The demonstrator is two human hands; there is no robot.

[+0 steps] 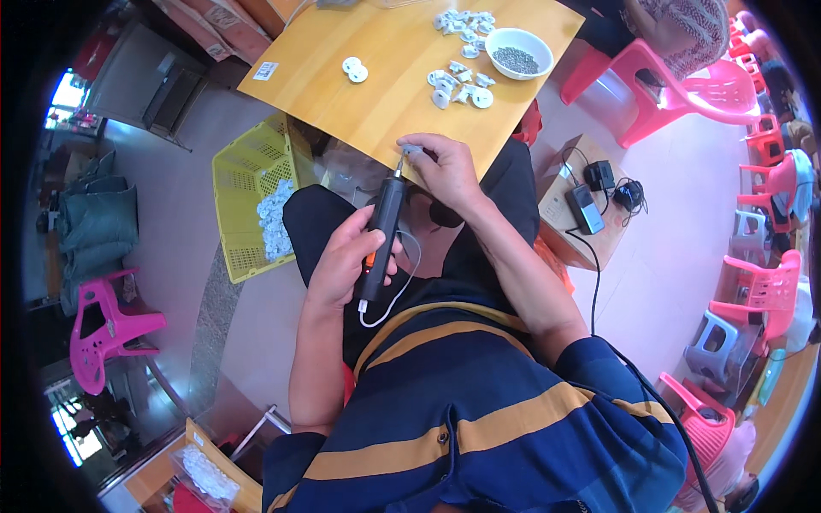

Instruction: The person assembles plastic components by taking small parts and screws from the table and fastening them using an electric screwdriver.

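My left hand (345, 259) is wrapped round a black electric screwdriver (387, 212) with an orange switch and a white cable at its lower end. The tool's bit points up toward the table's near edge. Between thumb and fingers, my right hand (451, 173) pinches a small grey-white part (412, 150) at the bit's tip. Fingers partly hide that part, and whether the bit touches a screw is too small to tell. Beyond lie loose white plastic parts (464, 89), a white bowl (519, 33) of small metal screws, and two round white pieces (354, 70).
The wooden table (325, 98) spans the front. A yellow crate (229, 209) holding many pale parts stands left of my legs. To the right, a cardboard box (556, 218) carries a handheld device (585, 209) and black adapters. A person sits by a pink chair (676, 94).
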